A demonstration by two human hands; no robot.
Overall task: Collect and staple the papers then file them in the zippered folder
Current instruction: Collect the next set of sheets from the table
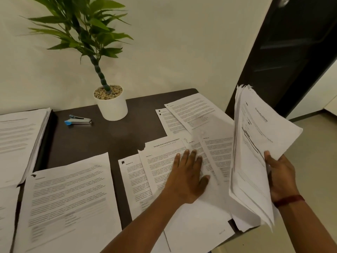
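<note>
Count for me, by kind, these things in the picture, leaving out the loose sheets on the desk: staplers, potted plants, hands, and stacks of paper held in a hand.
Stapler: 1
Potted plant: 1
Hands: 2 (left hand flat on the sheets, right hand gripping the stack)
Stack of paper: 1
Total: 5

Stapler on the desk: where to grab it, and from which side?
Take the stapler at mid-body, from above, fingers pinching its two long sides. It lies flat, long axis left-right, blue tip to the left, with bare table in front and behind. The white pot stands close to its right end, so probably best not to come in from there.
</note>
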